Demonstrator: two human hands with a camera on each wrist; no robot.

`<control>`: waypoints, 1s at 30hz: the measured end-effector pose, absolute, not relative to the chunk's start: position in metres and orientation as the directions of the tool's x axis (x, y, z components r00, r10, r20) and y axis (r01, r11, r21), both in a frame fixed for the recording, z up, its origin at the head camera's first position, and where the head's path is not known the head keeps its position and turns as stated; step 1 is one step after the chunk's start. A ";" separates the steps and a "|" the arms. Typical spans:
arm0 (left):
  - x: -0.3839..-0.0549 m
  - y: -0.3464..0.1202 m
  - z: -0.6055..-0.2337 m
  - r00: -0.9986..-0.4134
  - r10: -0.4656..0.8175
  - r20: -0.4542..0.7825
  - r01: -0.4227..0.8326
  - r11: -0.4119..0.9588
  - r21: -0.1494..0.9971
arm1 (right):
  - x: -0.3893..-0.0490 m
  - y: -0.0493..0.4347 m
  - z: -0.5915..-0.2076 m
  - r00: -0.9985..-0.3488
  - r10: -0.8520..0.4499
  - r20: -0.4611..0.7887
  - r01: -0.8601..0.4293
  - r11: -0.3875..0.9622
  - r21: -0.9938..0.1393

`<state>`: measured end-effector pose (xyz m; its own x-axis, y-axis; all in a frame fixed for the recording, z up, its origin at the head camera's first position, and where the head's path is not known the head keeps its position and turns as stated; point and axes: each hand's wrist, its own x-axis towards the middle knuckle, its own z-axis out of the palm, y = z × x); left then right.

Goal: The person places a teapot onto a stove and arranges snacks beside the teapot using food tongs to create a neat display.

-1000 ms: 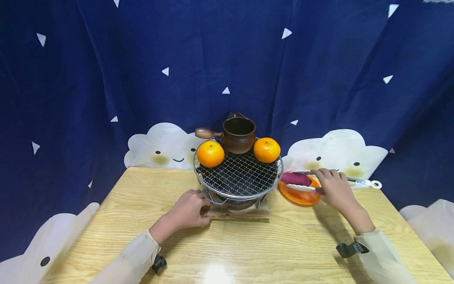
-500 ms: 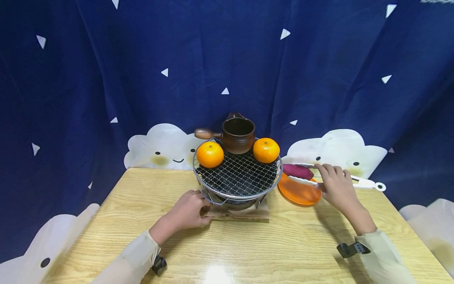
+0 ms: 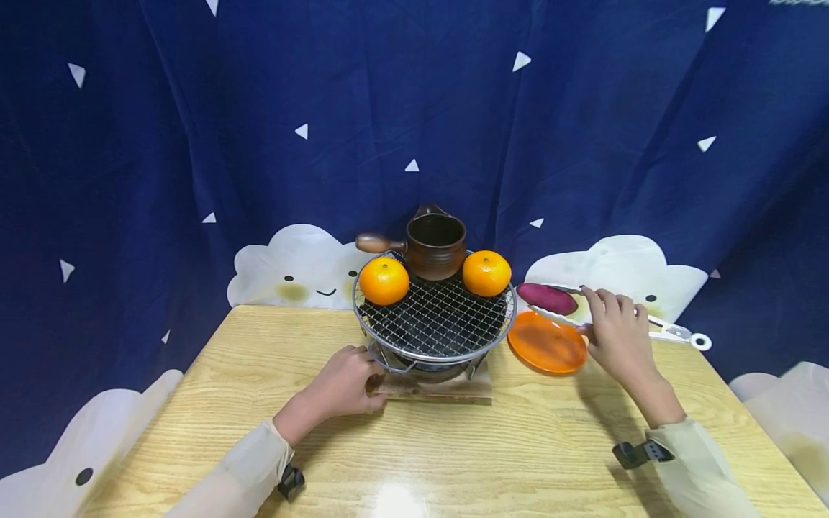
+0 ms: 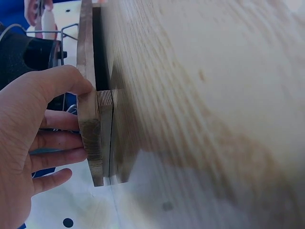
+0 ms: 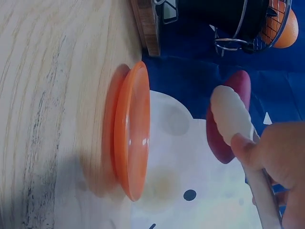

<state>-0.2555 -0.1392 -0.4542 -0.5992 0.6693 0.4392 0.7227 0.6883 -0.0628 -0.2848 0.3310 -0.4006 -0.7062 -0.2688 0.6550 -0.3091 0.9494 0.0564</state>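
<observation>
My right hand grips a pair of white-tipped tongs. Between the tong tips is a purple sweet potato, raised above the orange plate; the right wrist view shows the sweet potato well off the plate, partly covered by one tong tip. My left hand holds the left end of the wooden board under a round tabletop grill. In the left wrist view, the thumb lies on one side of the board and the fingers are on the other.
The grill's wire mesh bears two oranges, one left and one right, with a brown side-handled pot behind. All stands on a wooden table, before a blue curtain with white clouds.
The tongs have lifted the sweet potato up off the orange plate, and my right hand has risen slightly with them. My left hand stays on the board.
</observation>
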 end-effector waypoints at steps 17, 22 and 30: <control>-0.256 -0.139 -0.455 -0.579 0.671 0.463 0.727 0.682 -0.080 | -0.289 0.322 -0.389 -0.553 -0.144 0.821 -0.244 0.970 0.006; -0.255 -0.139 -0.454 -0.579 0.674 0.459 0.727 0.681 -0.084 | -0.286 0.317 -0.383 -0.519 -0.095 0.849 -0.239 0.970 -0.038; -0.254 -0.139 -0.453 -0.595 0.671 0.442 0.719 0.691 -0.081 | -0.281 0.309 -0.371 -0.516 -0.062 0.854 -0.261 0.961 -0.088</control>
<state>-0.2538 -0.1391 -0.4534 -0.5950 0.6713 0.4420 0.7187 0.6906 -0.0813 -0.2809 0.3087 -0.3713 -0.5165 -0.0617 0.8541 -0.2610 0.9613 -0.0883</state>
